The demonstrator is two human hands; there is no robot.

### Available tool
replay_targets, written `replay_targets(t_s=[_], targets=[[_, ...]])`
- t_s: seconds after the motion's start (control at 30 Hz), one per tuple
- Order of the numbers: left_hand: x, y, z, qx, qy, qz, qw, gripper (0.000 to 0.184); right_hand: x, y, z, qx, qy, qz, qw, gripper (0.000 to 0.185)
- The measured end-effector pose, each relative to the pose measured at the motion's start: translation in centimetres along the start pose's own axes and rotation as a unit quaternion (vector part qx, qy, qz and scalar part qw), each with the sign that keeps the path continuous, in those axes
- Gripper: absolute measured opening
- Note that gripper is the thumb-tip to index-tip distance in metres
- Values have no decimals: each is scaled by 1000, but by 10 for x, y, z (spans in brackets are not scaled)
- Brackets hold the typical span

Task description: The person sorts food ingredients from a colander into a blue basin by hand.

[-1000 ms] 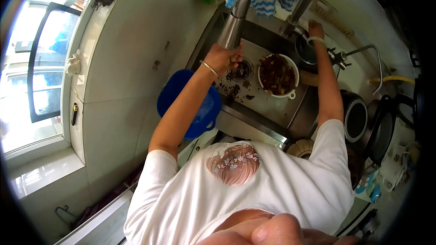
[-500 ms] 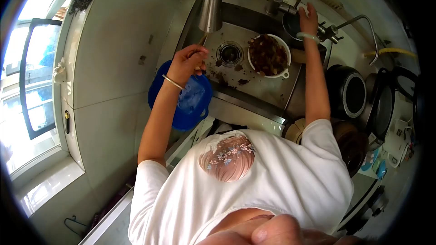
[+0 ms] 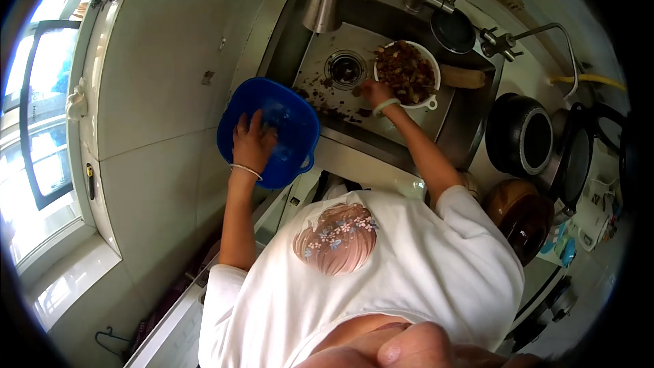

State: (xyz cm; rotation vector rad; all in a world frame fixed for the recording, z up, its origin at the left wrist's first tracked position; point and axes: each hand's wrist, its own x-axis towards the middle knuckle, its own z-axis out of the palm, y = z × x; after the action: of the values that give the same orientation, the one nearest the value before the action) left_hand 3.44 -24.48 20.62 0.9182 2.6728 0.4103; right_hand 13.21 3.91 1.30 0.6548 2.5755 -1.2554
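Note:
My left hand (image 3: 253, 142) is over the near left part of a blue plastic basin (image 3: 304, 112), fingers spread, with nothing visible in them. The basin stands at the left of the sink and has a shiny, clear-looking patch inside. Down in the steel sink (image 3: 402, 138), my right hand (image 3: 373, 92) is at the lower left rim of a white colander (image 3: 436, 71). Its fingers are bunched together; what they hold, if anything, is too small to make out. Reddish-brown pieces (image 3: 407, 71) fill the colander. Dark scraps (image 3: 334, 110) lie scattered around the drain (image 3: 345, 69).
A faucet (image 3: 325, 0) hangs over the sink's far left. Right of the colander lies a brown, log-shaped thing (image 3: 463, 77); a round black lid-like object (image 3: 453, 30) is behind it. A dark pot (image 3: 521, 135) and a brown glossy pot (image 3: 521, 218) stand on the right.
My left hand has moved from beside the faucet toward me, over the basin, and its fingers have spread. My right hand has come from the tap fittings at the back down beside the colander.

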Motion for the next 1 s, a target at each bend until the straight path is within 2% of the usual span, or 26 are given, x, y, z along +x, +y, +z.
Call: replay_targets(t_s=[0.07,0.1,0.13,0.2,0.23,0.33,0.4,0.43,0.5,0.53,0.57,0.6,0.67,0.7,0.77,1.0], targets=[[-5,7,0,-15,15,-28,999,46,23,14,28,-51,-55,115,991,30],[-9,7,0,-14,13,-33,999,46,33,19,35,-55,-113,130,983,36],[-13,7,0,-44,22,-7,999,45,39,22,46,-55,-119,128,983,36],[-21,11,-3,-74,31,13,997,43,43,17,62,-157,-40,159,974,43],[-26,16,-6,-76,43,-2,996,40,44,27,74,-254,-29,119,959,47],[-37,20,-13,-109,49,-41,992,38,52,48,87,-289,-12,82,954,46],[-41,18,-13,-141,47,-63,987,38,55,44,85,-289,9,71,955,40],[-43,15,-11,-152,60,-60,985,37,68,53,90,-338,-90,83,933,36],[-42,14,-11,-166,78,-55,981,35,68,33,71,-388,-182,93,899,33],[-41,16,-11,-178,89,-55,978,34,57,21,56,8,-136,216,967,33],[-39,18,-12,-190,100,-56,975,32,42,1,37,405,-66,299,862,33],[-37,20,-14,-191,103,-53,975,32,29,-14,24,404,-64,296,863,33],[-32,26,-18,-237,101,-50,965,29,6,-38,2,585,-34,224,779,33],[-31,24,-17,-239,103,-46,964,29,-3,-46,-8,584,-30,221,780,33],[-28,21,-14,-203,127,21,971,29,-19,-59,-28,640,-67,101,759,33],[-34,31,-18,-236,118,50,963,26,-68,-103,-68,618,-68,-4,783,34]])
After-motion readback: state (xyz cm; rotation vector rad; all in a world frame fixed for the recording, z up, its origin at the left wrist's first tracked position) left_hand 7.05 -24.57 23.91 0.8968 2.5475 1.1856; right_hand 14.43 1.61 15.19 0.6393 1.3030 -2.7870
